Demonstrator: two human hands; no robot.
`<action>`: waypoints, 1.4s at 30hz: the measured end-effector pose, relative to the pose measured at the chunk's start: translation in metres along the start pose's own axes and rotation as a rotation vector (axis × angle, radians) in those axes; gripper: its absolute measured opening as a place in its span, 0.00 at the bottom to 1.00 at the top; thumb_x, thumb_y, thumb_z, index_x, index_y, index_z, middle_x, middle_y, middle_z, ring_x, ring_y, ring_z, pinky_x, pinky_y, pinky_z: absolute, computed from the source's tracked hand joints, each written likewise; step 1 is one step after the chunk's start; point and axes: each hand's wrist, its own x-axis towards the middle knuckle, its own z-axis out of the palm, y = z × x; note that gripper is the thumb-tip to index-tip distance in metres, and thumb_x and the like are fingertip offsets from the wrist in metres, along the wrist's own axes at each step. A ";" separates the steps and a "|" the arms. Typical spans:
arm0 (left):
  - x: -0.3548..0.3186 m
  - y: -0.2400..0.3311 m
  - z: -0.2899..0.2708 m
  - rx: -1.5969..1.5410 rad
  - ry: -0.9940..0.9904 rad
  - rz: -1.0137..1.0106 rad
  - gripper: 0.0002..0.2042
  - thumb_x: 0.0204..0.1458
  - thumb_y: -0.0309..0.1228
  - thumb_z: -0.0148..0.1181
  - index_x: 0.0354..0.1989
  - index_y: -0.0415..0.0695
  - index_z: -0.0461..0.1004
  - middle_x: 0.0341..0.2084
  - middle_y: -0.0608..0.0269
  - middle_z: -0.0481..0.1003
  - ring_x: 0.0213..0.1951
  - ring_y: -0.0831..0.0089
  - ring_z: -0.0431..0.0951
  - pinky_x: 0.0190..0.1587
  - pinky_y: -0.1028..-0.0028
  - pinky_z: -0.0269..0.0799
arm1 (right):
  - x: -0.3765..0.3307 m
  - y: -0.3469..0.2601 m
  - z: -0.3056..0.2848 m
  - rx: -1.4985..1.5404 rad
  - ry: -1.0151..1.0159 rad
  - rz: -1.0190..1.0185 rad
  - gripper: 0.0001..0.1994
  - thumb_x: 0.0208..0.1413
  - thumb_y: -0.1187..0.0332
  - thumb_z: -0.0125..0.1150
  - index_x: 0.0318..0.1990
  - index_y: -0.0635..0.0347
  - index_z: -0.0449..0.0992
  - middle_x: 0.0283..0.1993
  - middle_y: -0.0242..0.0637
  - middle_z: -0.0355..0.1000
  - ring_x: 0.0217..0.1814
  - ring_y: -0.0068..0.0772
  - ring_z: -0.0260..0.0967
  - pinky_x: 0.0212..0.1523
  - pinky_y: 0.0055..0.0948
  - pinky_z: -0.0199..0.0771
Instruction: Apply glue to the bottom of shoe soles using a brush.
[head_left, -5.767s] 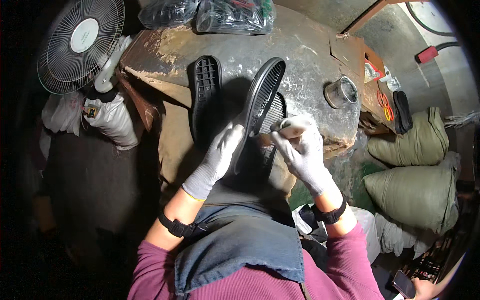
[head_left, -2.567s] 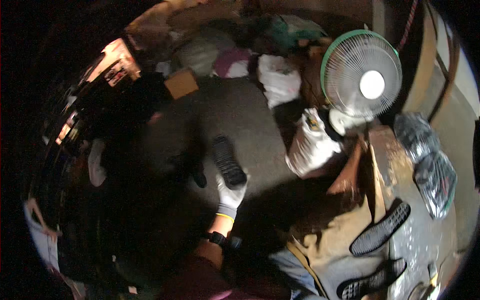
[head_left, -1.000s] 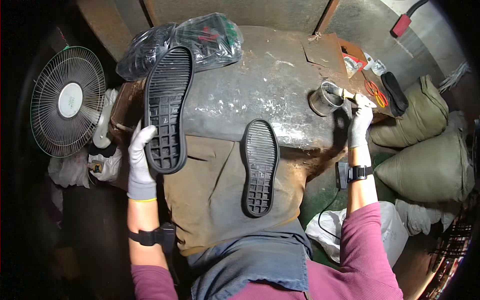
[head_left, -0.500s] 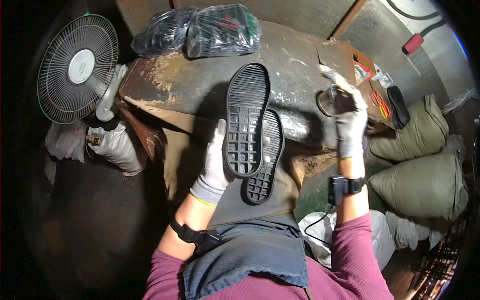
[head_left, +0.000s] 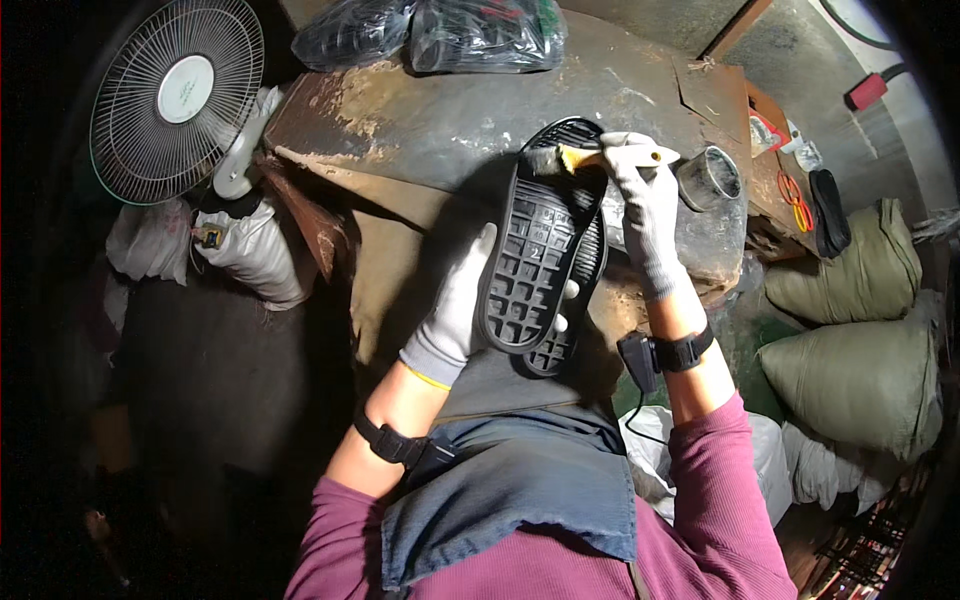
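Note:
My left hand (head_left: 462, 300), in a whitish-grey work glove, grips two black shoe soles together. The front shoe sole (head_left: 535, 245) shows its hollow inner side, with a square grid at the heel and ridges at the toe. Behind it, a second shoe sole (head_left: 590, 275) is partly covered; pale fingertips show between them. My right hand (head_left: 640, 190), gloved too, is closed around the handle of a paintbrush (head_left: 570, 160). The pale bristles are over the front sole's toe end and seem to touch it. Close to my right hand, a stained metal can (head_left: 712, 180) stands on the table.
A worn, splotched table (head_left: 420, 130) stretches ahead, with clear plastic bags of dark items (head_left: 487, 38) on its far side. Orange-handled scissors (head_left: 795, 200) and black sole-like pieces (head_left: 830, 213) lie at right. A fan (head_left: 180, 100) stands left; green sacks (head_left: 850, 370) stand right.
My right hand has come from the can to the front sole, bringing the paintbrush over its toe. The soles have tilted slightly rightward in my left hand. The whole view has shifted.

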 end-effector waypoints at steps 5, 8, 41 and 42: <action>0.008 0.002 -0.008 -0.109 0.050 0.095 0.30 0.66 0.54 0.37 0.63 0.41 0.65 0.54 0.50 0.74 0.51 0.51 0.77 0.54 0.51 0.74 | -0.039 -0.013 0.009 0.125 -0.153 0.086 0.08 0.59 0.69 0.63 0.43 0.61 0.77 0.44 0.30 0.74 0.45 0.18 0.68 0.49 0.22 0.69; 0.011 0.009 -0.019 -0.121 0.033 0.134 0.29 0.66 0.52 0.38 0.63 0.39 0.65 0.54 0.50 0.74 0.53 0.56 0.75 0.58 0.59 0.71 | -0.057 -0.028 0.013 0.158 -0.347 0.120 0.12 0.57 0.71 0.65 0.46 0.61 0.74 0.44 0.33 0.74 0.45 0.21 0.69 0.47 0.22 0.70; -0.033 -0.002 -0.007 0.208 0.260 -0.012 0.33 0.66 0.55 0.35 0.66 0.38 0.61 0.51 0.41 0.75 0.47 0.48 0.80 0.45 0.51 0.81 | 0.026 -0.035 -0.021 -1.039 -0.242 -0.841 0.07 0.49 0.72 0.64 0.36 0.50 0.76 0.35 0.30 0.78 0.41 0.35 0.76 0.56 0.41 0.66; -0.031 -0.004 -0.005 0.104 0.239 -0.006 0.32 0.66 0.54 0.35 0.66 0.38 0.61 0.51 0.40 0.74 0.47 0.45 0.79 0.45 0.49 0.80 | 0.025 -0.040 -0.014 -1.099 -0.282 -0.818 0.06 0.50 0.72 0.63 0.37 0.50 0.76 0.35 0.31 0.77 0.42 0.35 0.76 0.56 0.41 0.66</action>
